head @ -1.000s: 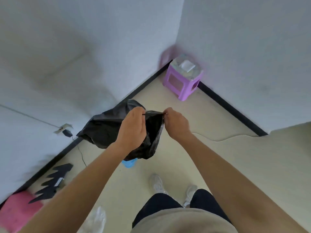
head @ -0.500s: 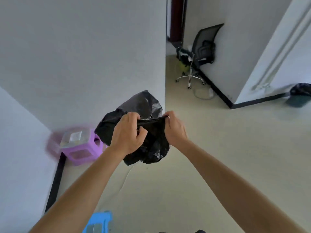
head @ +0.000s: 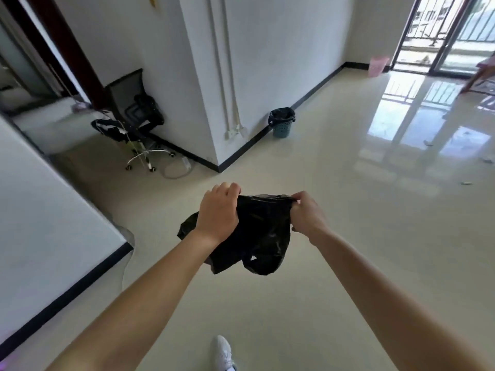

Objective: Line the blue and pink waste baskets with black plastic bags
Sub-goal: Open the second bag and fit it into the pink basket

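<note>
A crumpled black plastic bag [head: 263, 234] hangs in front of me at waist height. My left hand [head: 218, 211] grips its top edge on the left and my right hand [head: 306, 214] pinches the same edge on the right, stretching it between them. A blue waste basket [head: 281, 127] with a black bag over its rim stands on the floor by the white wall ahead. A pink waste basket [head: 377, 66] with no bag visible in it stands far off at the back right, beside the balcony door.
A black office chair [head: 135, 113] stands in the doorway at the left, with a white cable coiled on the floor beside it. A white wall corner [head: 217, 145] juts out ahead. Glossy cream floor stretches to the right. My white shoe [head: 222, 352] shows below.
The view has swung right, from a corner with a purple stool to the open room with both baskets. Both hands keep hold of the bag and have pulled its top edge wider.
</note>
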`<state>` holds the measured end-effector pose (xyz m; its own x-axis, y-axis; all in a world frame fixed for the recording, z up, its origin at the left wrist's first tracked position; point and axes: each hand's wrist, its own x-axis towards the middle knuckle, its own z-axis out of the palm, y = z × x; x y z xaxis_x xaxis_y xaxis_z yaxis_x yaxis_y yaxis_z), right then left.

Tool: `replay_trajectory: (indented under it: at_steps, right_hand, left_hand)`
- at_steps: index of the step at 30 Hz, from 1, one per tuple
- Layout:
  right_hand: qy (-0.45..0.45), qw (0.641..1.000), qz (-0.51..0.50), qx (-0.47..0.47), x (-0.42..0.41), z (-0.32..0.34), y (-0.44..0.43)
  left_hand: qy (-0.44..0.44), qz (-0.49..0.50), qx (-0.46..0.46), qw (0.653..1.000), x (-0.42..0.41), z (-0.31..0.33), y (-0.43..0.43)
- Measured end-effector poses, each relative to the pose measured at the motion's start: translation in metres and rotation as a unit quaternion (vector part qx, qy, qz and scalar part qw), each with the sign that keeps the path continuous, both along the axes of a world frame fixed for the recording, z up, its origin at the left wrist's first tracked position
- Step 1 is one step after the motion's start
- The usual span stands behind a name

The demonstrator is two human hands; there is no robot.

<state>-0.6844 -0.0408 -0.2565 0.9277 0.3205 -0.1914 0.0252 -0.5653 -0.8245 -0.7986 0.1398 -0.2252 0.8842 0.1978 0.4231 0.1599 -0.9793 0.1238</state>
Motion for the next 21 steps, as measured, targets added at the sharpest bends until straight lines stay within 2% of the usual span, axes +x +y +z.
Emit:
replay_trajectory:
  at_steps: [4,7,8,10,13,17,21]
  right_hand:
    - [0.009,0.994,-0.101,0.047,0.078,0.003,-0.044]
    - [-0.004,0.991,-0.125,0.04,0.139,-0.007,-0.056]
    - [-0.033,0.991,-0.125,0.023,0.162,-0.011,-0.057]
    - [-0.15,0.982,-0.105,-0.05,0.21,-0.015,-0.06]
    - [-0.281,0.943,-0.004,-0.18,0.284,-0.006,-0.068]
    - [-0.294,0.892,0.094,-0.332,0.387,0.015,-0.085]
    - [-0.27,0.912,0.05,-0.305,0.476,0.026,-0.098]
  left_hand:
    - [0.017,-0.071,0.009,0.997,0.104,-0.006,-0.035]
    - [0.021,-0.096,0.007,0.995,0.181,-0.016,-0.039]
    - [0.023,-0.101,0.007,0.995,0.207,-0.02,-0.037]
    - [0.03,-0.11,0.005,0.993,0.26,-0.026,-0.029]
    - [0.04,-0.108,-0.01,0.993,0.341,-0.026,-0.006]
    - [0.043,-0.133,0.014,0.99,0.455,-0.011,0.015]
    - [0.039,-0.177,0.029,0.983,0.569,0.003,-0.001]
